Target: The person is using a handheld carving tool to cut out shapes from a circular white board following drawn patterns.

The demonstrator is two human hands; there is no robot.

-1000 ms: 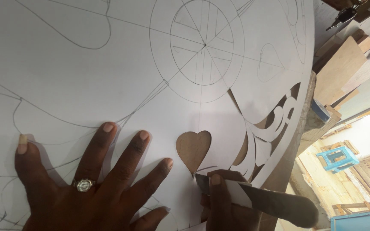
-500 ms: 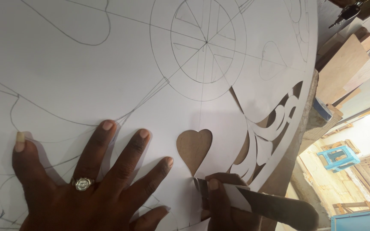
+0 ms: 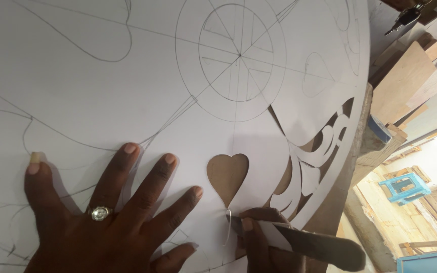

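The left hand (image 3: 102, 217) lies open, fingers spread flat on the white paper sheet (image 3: 127, 101) covering the counter. The right hand (image 3: 259, 242) grips a knife (image 3: 299, 242) below the heart-shaped cutout (image 3: 227, 174). The sheet looks thin, light and easily torn, best pinned near the cut.

- Left hand (image 3: 107, 222) is spread flat on the big white paper sheet (image 3: 127, 91), ring (image 3: 99, 213) on one finger.
- Right hand (image 3: 259, 240) has a tight grip on a knife (image 3: 299, 241); its blade tip sits right at the bottom point of the heart-shaped cutout (image 3: 227, 176).
- Pencil circle with spokes (image 3: 238, 55) drawn further up the sheet.
- Swirly cutouts (image 3: 319, 151) near the sheet's right edge, brown board showing through.
- Blue stool (image 3: 404, 187) on the floor way off to the right.
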